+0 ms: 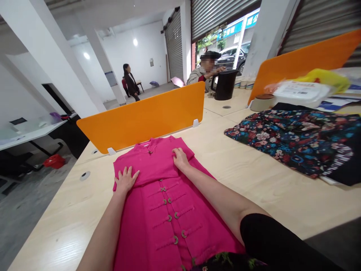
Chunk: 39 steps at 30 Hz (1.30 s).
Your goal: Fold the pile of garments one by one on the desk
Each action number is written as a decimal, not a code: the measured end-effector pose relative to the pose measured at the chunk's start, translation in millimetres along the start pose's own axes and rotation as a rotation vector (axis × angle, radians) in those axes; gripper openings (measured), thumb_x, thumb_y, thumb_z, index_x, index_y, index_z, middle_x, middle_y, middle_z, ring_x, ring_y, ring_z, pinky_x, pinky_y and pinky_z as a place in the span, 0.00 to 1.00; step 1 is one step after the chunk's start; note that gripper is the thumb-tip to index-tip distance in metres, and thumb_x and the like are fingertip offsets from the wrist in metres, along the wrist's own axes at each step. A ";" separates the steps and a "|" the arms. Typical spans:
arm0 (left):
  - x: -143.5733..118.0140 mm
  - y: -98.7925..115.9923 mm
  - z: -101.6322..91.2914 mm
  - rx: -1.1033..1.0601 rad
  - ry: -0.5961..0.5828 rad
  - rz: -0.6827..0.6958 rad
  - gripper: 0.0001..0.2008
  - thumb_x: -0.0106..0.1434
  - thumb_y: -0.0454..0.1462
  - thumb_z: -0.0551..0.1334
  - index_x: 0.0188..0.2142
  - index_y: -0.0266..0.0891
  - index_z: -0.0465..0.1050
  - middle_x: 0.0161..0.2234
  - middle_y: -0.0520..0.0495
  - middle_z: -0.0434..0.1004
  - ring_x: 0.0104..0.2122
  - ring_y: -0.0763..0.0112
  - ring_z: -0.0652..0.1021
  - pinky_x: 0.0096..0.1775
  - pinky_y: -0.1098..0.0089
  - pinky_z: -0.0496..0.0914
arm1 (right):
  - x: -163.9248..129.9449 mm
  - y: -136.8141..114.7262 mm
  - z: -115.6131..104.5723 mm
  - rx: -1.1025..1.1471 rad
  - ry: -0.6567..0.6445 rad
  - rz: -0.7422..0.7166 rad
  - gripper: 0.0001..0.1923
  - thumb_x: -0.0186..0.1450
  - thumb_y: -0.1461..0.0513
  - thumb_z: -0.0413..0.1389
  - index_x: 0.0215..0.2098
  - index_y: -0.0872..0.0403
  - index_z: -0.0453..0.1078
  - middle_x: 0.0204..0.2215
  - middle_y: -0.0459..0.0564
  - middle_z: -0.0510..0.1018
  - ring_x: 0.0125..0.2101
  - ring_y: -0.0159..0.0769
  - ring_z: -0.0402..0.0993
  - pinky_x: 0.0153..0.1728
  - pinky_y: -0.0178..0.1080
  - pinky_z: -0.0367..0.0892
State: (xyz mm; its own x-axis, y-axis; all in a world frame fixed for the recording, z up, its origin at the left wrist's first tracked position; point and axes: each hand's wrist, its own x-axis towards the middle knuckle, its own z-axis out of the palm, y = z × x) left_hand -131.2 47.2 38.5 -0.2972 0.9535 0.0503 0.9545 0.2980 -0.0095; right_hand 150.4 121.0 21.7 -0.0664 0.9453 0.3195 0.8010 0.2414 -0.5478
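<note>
Pale wood covers the table [242, 184], where a pink shirt [143, 214] lies front up. On it, the left hand [126, 180] rests flat, fingers spread, gripping nothing; the right hand [180, 159] has its fingers curled against the cloth near the shoulder, and whether they pinch it I cannot tell. Between them, a layer appears folded across the chest, so that part looks done; below, the buttoned front [169, 218] lies long and unfolded. Beyond stands an orange divider [143, 116]; flowered clothing [262, 135] lies to the right.
</note>
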 end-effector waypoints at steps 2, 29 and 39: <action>5.2 7.5 -4.6 -0.014 0.042 -0.016 0.34 0.63 0.57 0.46 0.62 0.42 0.59 0.63 0.34 0.56 0.59 0.39 0.61 0.53 0.38 0.57 | -4.5 -6.2 -5.5 -0.068 -0.002 -0.032 0.19 0.63 0.70 0.45 0.49 0.57 0.68 0.48 0.58 0.70 0.44 0.41 0.69 0.45 0.39 0.64; -28.7 47.2 -6.9 -0.101 0.332 0.219 0.25 0.68 0.44 0.42 0.56 0.33 0.64 0.55 0.35 0.68 0.57 0.57 0.65 0.57 0.57 0.60 | -17.9 -18.0 5.8 -0.182 -0.318 -0.394 0.29 0.69 0.48 0.42 0.65 0.49 0.55 0.65 0.54 0.56 0.64 0.50 0.48 0.60 0.63 0.40; -71.3 42.0 15.1 -0.017 0.044 0.213 0.31 0.66 0.54 0.43 0.65 0.48 0.50 0.67 0.45 0.48 0.63 0.40 0.52 0.58 0.37 0.50 | -41.9 -5.4 -16.6 -0.187 -0.437 -0.433 0.34 0.67 0.42 0.42 0.66 0.47 0.53 0.67 0.53 0.50 0.65 0.53 0.40 0.60 0.65 0.35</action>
State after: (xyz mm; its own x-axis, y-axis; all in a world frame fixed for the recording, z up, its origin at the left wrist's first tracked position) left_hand -70.3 -7.6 19.5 -0.0882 0.9918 0.0928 0.9960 0.0893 -0.0078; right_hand 158.7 76.5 24.1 -0.6119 0.7825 0.1157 0.7349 0.6165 -0.2828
